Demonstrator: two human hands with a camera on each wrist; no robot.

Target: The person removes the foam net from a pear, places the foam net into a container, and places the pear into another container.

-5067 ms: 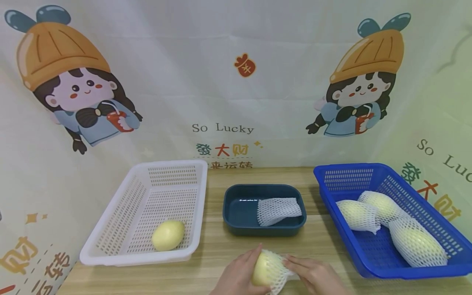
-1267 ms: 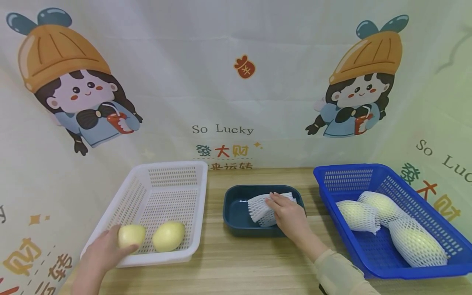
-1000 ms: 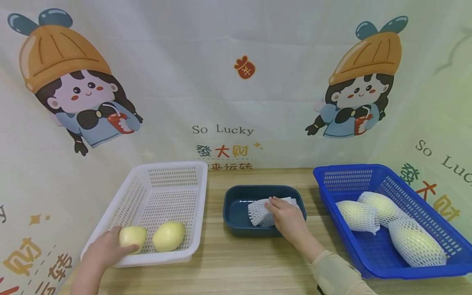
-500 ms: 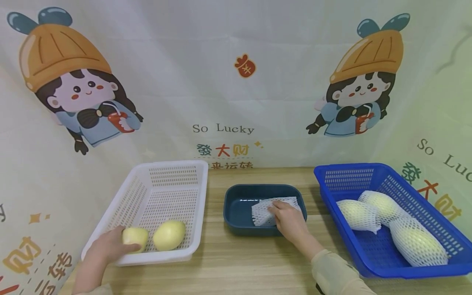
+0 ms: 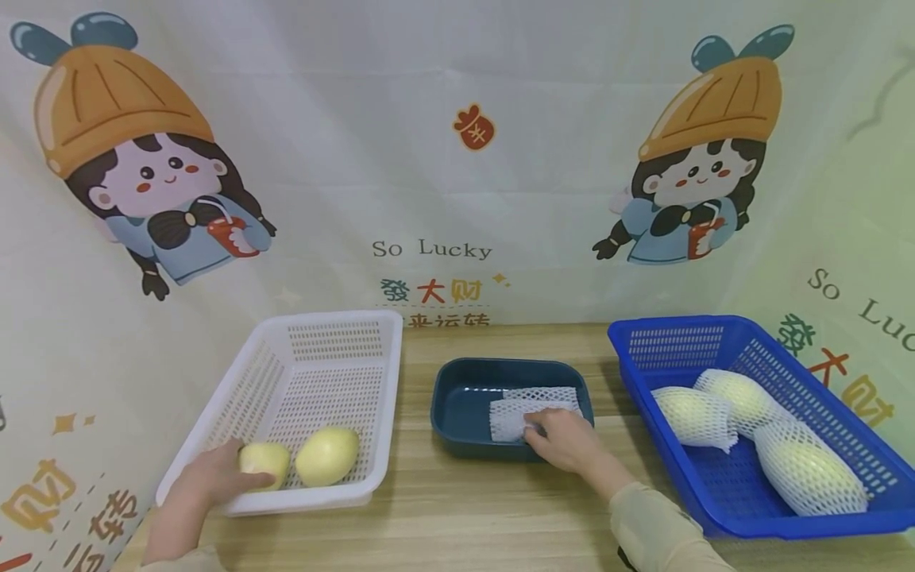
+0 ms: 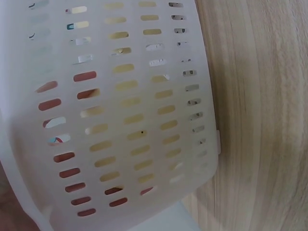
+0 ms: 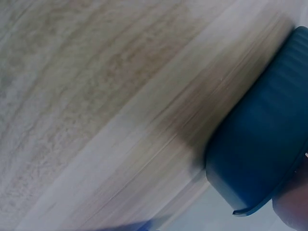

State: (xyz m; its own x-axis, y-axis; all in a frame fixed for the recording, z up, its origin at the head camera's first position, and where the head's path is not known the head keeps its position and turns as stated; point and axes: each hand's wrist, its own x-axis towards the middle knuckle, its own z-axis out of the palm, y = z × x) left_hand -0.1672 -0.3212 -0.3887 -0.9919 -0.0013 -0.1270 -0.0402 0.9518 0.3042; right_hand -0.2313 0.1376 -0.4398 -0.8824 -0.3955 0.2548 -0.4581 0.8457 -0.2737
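My left hand [image 5: 207,481] grips a round yellow melon [image 5: 266,465] in the near left corner of the white basket [image 5: 386,445], its thumb across the melon's near side. Another bare yellow melon [image 5: 327,456] lies right beside it. In the left wrist view the basket wall [image 6: 29,144] covers most of the hand. Over the dark teal box [image 5: 457,441], my right hand [image 5: 568,441] pinches a white foam net sleeve [image 5: 507,421] between thumb and index finger. A second foam net [image 5: 539,392] shows just behind it. The right wrist view catches mainly the box's outside [image 7: 260,130].
A blue basket [image 5: 675,477] on the right holds three melons in foam nets [image 5: 808,469]. All containers stand on a wood-grain table [image 5: 457,508]. A printed cloth [image 5: 457,191] hangs behind and at both sides.
The melon that both hands held in its net is now bare in the white basket, and its net lies in the teal box. Lately the right hand slid the net slightly nearer, uncovering the other net.
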